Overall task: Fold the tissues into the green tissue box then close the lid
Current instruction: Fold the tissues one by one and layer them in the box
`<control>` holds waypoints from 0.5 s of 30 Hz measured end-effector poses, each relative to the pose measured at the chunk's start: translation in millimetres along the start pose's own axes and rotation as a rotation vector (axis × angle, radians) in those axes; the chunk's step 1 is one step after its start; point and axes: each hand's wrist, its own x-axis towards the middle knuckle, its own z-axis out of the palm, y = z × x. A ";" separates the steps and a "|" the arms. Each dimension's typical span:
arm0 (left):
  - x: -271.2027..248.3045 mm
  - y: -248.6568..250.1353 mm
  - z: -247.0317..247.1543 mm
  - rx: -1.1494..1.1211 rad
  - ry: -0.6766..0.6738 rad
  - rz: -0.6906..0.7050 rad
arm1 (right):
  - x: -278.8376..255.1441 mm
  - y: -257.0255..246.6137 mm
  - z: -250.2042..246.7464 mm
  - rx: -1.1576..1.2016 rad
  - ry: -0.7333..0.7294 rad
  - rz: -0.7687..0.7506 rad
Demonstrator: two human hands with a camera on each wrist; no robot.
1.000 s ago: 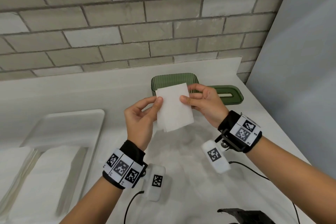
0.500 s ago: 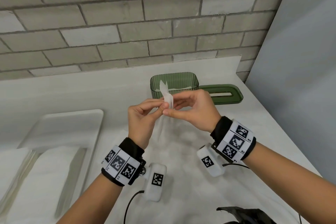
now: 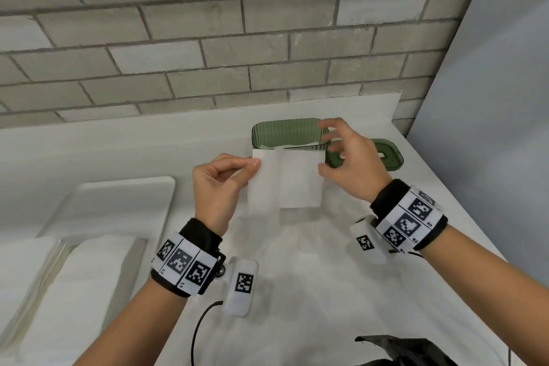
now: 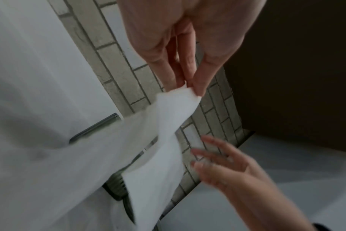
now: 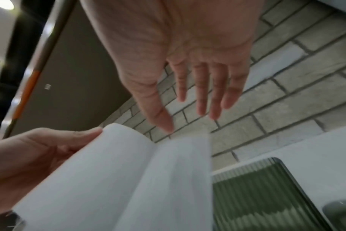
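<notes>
Tissue pinched by left hand, right hand off it

Left hand (image 3: 218, 184) pinches the tissue (image 3: 286, 180) by its top left corner, thumb against fingertips; sheet hangs below the pinch, partly folded. Right hand (image 3: 350, 157) sits just beside the sheet's far edge, fingers spread wide, holding nothing. Green box (image 3: 285, 132) stands open just behind the pinch, tissues inside. Lid (image 3: 389, 154) lies beyond the right hand.

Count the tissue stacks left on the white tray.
2: one stack at the tray's left edge, partly cut off, and one stack beside it to the right. Others may lie outside view.
</notes>
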 end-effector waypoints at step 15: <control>-8.3 8.8 9.1 -0.060 -0.035 0.056 | 3.9 -14.3 10.5 0.497 0.124 -0.151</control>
